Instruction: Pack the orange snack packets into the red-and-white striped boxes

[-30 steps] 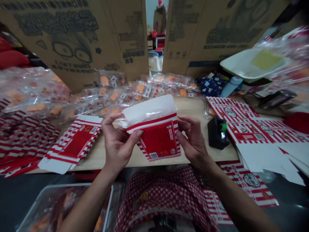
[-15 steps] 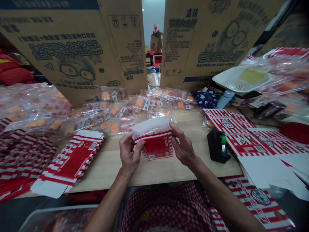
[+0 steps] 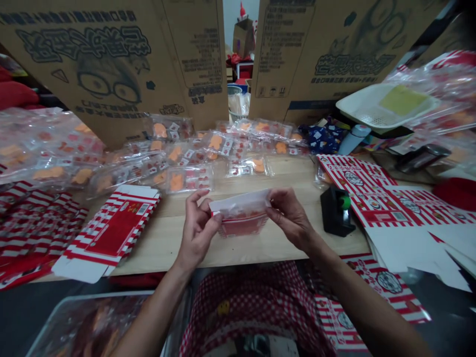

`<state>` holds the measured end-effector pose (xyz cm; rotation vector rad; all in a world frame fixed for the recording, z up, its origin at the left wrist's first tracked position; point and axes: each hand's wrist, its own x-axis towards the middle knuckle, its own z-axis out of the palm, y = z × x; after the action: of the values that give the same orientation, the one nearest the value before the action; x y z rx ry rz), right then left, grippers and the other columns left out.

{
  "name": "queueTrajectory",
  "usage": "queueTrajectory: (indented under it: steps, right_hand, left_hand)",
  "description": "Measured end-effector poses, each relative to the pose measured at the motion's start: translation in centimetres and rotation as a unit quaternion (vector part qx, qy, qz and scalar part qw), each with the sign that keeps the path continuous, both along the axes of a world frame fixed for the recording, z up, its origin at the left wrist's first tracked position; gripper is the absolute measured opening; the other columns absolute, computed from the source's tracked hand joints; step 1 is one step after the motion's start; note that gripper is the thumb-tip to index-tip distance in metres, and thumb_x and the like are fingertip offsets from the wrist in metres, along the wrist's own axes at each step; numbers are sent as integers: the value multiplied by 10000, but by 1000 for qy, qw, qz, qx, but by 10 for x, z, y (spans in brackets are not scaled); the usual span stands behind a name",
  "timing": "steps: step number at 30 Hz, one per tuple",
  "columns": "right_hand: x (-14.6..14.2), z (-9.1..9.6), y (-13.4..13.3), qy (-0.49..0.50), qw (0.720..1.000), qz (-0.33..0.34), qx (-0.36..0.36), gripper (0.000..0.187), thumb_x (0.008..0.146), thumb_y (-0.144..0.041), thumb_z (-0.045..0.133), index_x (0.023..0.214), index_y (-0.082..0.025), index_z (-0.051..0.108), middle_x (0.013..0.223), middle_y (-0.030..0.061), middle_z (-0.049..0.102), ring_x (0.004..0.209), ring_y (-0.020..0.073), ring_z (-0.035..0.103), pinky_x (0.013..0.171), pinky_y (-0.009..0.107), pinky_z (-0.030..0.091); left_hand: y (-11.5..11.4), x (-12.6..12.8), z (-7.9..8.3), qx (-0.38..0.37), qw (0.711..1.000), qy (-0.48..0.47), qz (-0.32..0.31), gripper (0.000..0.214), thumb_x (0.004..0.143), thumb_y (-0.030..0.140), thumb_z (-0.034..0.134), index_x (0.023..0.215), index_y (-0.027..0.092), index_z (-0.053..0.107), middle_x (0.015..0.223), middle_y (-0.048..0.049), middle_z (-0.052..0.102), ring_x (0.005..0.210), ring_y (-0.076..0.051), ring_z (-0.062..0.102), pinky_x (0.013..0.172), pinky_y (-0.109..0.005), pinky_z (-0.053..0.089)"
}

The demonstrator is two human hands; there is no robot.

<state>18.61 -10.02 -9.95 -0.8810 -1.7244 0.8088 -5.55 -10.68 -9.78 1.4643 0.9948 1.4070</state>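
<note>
I hold a small red and white striped carton (image 3: pixel 241 220) over the wooden table (image 3: pixel 238 248), its white top flap tilted toward me. My left hand (image 3: pixel 197 230) pinches the carton's left end with thumb and fingers. My right hand (image 3: pixel 290 218) grips its right end, fingers curled on the flap. A clear plastic packet shows inside the open top.
A stack of flat red striped cartons (image 3: pixel 111 230) lies to the left. Several clear packets of orange items (image 3: pixel 186 163) cover the table's back. A black tape dispenser (image 3: pixel 336 210) stands to the right, beside flat printed carton sheets (image 3: pixel 390 201). Big cardboard boxes (image 3: pixel 122 64) wall the back.
The carton has moved away from me and down toward the table. Its top flap has folded forward, so less of the red front shows. Both hands stayed on its ends.
</note>
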Motion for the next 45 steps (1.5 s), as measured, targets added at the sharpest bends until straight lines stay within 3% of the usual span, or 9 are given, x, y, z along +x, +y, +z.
queueTrajectory:
  steps: [3, 6, 10, 14, 18, 33, 39, 42, 45]
  right_hand:
    - [-1, 3, -2, -1, 999, 4, -39, 397, 1000, -268, 504, 1379, -316, 394, 1046, 27, 581, 861, 169, 570, 775, 313, 497]
    - [1, 8, -1, -42, 999, 3, -3, 220, 1003, -250, 499, 1216, -280, 546, 1121, 48, 588, 953, 183, 582, 801, 314, 504]
    - [3, 17, -4, -66, 998, 4, -19, 214, 988, -246, 499, 1199, -271, 523, 1174, 71, 585, 1006, 208, 590, 744, 311, 537]
    - [-2, 29, -21, -151, 963, -133, 179, 623, 874, -167, 584, 1452, -277, 380, 1357, 131, 523, 1190, 312, 528, 899, 472, 511]
    - [-21, 37, -33, -336, 888, -14, 313, 601, 858, -78, 500, 1448, -173, 437, 1352, 136, 593, 1280, 300, 493, 1059, 487, 382]
    - [-56, 57, -16, -427, 878, 32, 212, 242, 971, -166, 459, 1148, -131, 620, 1013, 112, 648, 932, 256, 516, 896, 431, 344]
    - [-70, 58, -13, -487, 842, -45, 228, 139, 858, -181, 495, 769, -161, 601, 807, 137, 589, 807, 279, 470, 782, 443, 348]
    - [-59, 64, -14, -451, 863, -34, 224, 116, 859, -156, 503, 835, -153, 616, 867, 128, 617, 846, 274, 516, 838, 453, 363]
    - [-31, 65, -19, -341, 900, -138, 235, 218, 879, -104, 525, 1063, -170, 620, 1023, 100, 647, 965, 262, 575, 938, 463, 365]
  left_hand:
    - [2, -1, 8, -14, 997, 74, -21, 193, 959, 382, 567, 1042, 211, 601, 819, 4, 513, 728, -143, 488, 683, -243, 422]
    - [5, -5, 14, 13, 989, 148, -11, 266, 989, 375, 521, 826, 180, 602, 787, -3, 500, 734, -141, 479, 704, -241, 418]
    - [5, -13, 15, -24, 990, 84, -111, 325, 980, 432, 539, 1186, 199, 635, 1042, -63, 645, 930, -188, 600, 835, -272, 483]
    - [0, -14, 8, -88, 977, -21, -193, 687, 866, 421, 718, 1471, 261, 434, 1354, -109, 599, 1185, -259, 606, 1006, -337, 483]
    - [-4, -7, -1, -105, 979, -28, -170, 583, 883, 336, 717, 1412, 234, 497, 1339, -111, 635, 1181, -237, 626, 985, -296, 500]
    - [8, -12, 0, -97, 974, -15, -202, 515, 885, 461, 678, 1319, 200, 581, 1124, -94, 686, 1052, -240, 643, 918, -320, 522]
    - [-7, 22, 1, -58, 998, 4, -30, 232, 957, 364, 503, 1057, 194, 624, 887, -13, 627, 811, -162, 571, 749, -255, 478]
    - [-10, 40, 5, -43, 994, 44, 94, 139, 952, 240, 414, 900, 213, 540, 694, 37, 502, 621, -131, 450, 605, -232, 406]
    - [-5, 47, 10, -23, 987, 70, 143, 110, 898, 156, 419, 833, 225, 476, 642, 52, 429, 574, -127, 392, 556, -229, 354]
